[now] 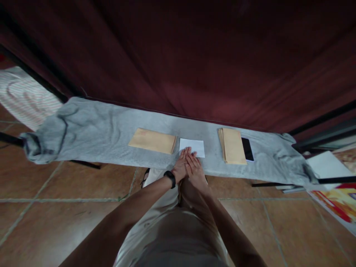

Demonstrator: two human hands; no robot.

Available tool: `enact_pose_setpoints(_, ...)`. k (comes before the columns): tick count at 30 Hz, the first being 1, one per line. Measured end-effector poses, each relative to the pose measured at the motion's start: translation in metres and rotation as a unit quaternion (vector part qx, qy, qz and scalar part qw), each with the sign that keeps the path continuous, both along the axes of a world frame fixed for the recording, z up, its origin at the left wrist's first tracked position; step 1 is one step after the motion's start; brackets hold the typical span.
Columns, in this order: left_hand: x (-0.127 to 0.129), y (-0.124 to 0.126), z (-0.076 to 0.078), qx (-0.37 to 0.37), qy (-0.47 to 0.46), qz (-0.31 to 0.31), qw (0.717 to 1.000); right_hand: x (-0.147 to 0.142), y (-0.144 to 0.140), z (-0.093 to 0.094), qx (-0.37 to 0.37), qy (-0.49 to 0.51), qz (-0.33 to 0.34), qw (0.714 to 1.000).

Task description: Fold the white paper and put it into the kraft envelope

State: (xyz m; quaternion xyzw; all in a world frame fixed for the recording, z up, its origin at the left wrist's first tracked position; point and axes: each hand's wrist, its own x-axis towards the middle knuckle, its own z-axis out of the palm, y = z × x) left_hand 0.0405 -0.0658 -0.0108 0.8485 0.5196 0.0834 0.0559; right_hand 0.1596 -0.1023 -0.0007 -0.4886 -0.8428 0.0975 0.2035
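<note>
The left grip [181, 165] and the right grip [195, 172] lie side by side, palms down, with the fingers stretched out, and neither has hold of anything. The fingertips are on the white paper [191, 144], at its 6 o'clock edge. A black band [170, 178] goes around the left wrist. The paper lies flat on the grey, cloth-covered desk [102, 126]. Just beside it, at 9 o'clock, is a pile of brown envelopes [152, 141]. At 3 o'clock is a second brown pile [235, 146], with a dark phone [247, 149] right next to it. At 12 o'clock hangs a dark red curtain [172, 66].
</note>
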Motion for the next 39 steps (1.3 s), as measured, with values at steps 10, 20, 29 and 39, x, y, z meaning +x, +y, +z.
enact_pose_setpoints(10, -0.001, -0.003, 0.008, -0.007, -0.006, -0.020, 1.000, 0.020, 0.013, -0.003, -0.016, 0.047, -0.005, 0.999)
enact_pose_setpoints(20, 0.002, -0.001, 0.012, 0.003, 0.016, -0.017, 1.000, 0.030, 0.051, -0.005, -0.025, 0.019, -0.047, 0.998)
enact_pose_setpoints(29, 0.002, -0.001, 0.014, 0.002, 0.037, -0.017, 0.999, 0.037, 0.062, -0.005, -0.030, 0.026, -0.077, 0.996)
enact_pose_setpoints(39, 0.003, -0.001, 0.007, 0.009, -0.015, 0.068, 0.998, 0.036, 0.064, -0.017, 0.015, 0.020, -0.099, 0.995)
